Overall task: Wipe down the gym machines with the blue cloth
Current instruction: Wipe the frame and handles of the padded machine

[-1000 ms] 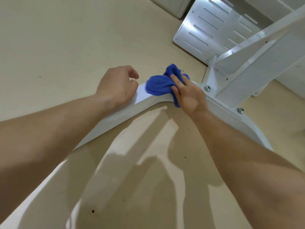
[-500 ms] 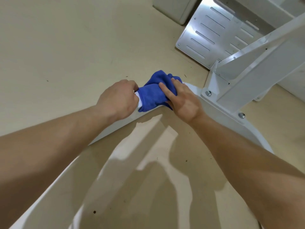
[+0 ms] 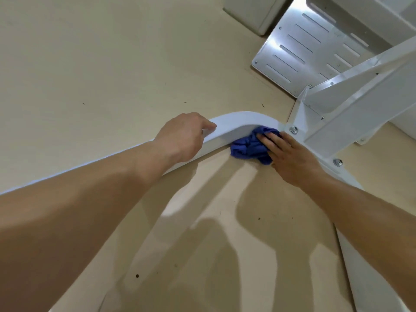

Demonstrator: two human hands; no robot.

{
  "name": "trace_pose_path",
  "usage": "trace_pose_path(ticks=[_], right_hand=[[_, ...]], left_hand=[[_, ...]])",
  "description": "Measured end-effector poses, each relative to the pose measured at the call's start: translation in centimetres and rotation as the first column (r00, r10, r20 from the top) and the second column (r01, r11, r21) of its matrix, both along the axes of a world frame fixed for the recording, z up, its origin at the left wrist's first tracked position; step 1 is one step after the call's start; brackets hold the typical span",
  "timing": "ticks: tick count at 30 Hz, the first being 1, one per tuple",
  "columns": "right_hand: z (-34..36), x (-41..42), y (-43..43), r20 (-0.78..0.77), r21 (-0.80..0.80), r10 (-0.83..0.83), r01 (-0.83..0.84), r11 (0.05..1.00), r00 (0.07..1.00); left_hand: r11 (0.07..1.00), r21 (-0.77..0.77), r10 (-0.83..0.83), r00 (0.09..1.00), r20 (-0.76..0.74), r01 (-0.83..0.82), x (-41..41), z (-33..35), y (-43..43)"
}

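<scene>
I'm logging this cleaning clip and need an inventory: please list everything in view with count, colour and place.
cloth: one, blue, bunched against the inner side of the curved bar, beside the bolted joint
curved bar: one, white, low on the floor, from lower left across the middle to the joint
beams: at least two, white, slanting up from the joint to the upper right
bolts: two, silver, on the joint, right of the cloth
slotted plate: one, silver, upper right
box: one, cream, top edge, cut off
floor: one, beige, dark specks
left hand: one, rests on the curved bar, left of the cloth
right hand: one, presses the cloth against the bar
</scene>
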State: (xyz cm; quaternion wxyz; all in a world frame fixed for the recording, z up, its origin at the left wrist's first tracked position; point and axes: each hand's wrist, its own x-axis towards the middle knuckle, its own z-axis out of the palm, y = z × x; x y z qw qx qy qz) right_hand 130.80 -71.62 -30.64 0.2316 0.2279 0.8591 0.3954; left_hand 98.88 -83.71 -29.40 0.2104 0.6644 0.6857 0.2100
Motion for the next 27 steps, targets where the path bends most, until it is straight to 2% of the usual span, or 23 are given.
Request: trace_pose_path(ticks=[4, 6, 9, 11, 13, 15, 19, 20, 22, 25, 27], right_hand=[[-0.2, 4.7, -2.0, 0.123, 0.012, -0.111, 0.110, 0.994, 0.986], [-0.2, 7.1, -3.0, 0.135, 0.011, -0.117, 0.116, 0.993, 0.984], [0.7, 3.9, -1.0, 0.049, 0.107, 0.041, -0.047, 0.993, 0.998], [1.2, 0.2, 0.2, 0.086, 0.162, 0.095, -0.108, 0.981, 0.992], [1.5, 0.5, 0.3, 0.202, 0.187, 0.085, -0.124, 0.975, 0.976], [2.1, 3.8, -0.5, 0.304, 0.227, 0.001, -0.074, 0.971, 0.953], [2.3, 10.1, -3.9, 0.512, 0.080, 0.056, -0.112, 0.991, 0.857], [2.2, 10.4, -4.1, 0.526, 0.066, -0.002, -0.039, 0.997, 0.851], [2.4, 8.3, -3.8, 0.432, 0.072, -0.175, 0.159, 0.985, 0.885], [3.1, 3.0, -1.9, 0.275, 0.045, -0.176, 0.170, 0.984, 0.945], [2.7, 1.9, -1.6, 0.237, 0.068, -0.161, 0.149, 0.986, 0.958]], left_hand=[[0.999, -0.023, -0.040, 0.999, 0.024, 0.041, -0.6, -0.1, 0.0], [0.999, -0.041, -0.030, 0.999, 0.035, 0.031, -0.7, 0.0, 0.0], [0.998, -0.058, -0.007, 0.995, 0.102, 0.013, -0.9, 0.3, -0.1], [0.999, -0.049, 0.018, 0.995, 0.100, -0.014, -0.8, 0.4, -0.1], [0.998, -0.059, 0.005, 0.998, 0.064, -0.001, -0.7, 0.4, -0.1], [0.996, -0.074, -0.050, 0.999, -0.011, 0.049, -0.9, 0.6, -0.4], [0.993, -0.014, -0.119, 0.986, -0.118, 0.118, -0.7, 1.1, -1.2], [0.992, -0.002, -0.126, 0.982, -0.144, 0.127, -0.4, 1.0, -1.4], [0.994, 0.009, -0.110, 0.980, -0.168, 0.113, 0.0, 0.9, -1.8], [0.994, 0.061, -0.075, 0.983, -0.170, 0.087, 0.5, 0.6, -2.1], [0.996, 0.048, -0.063, 0.982, -0.177, 0.072, 0.7, 0.5, -2.3]])
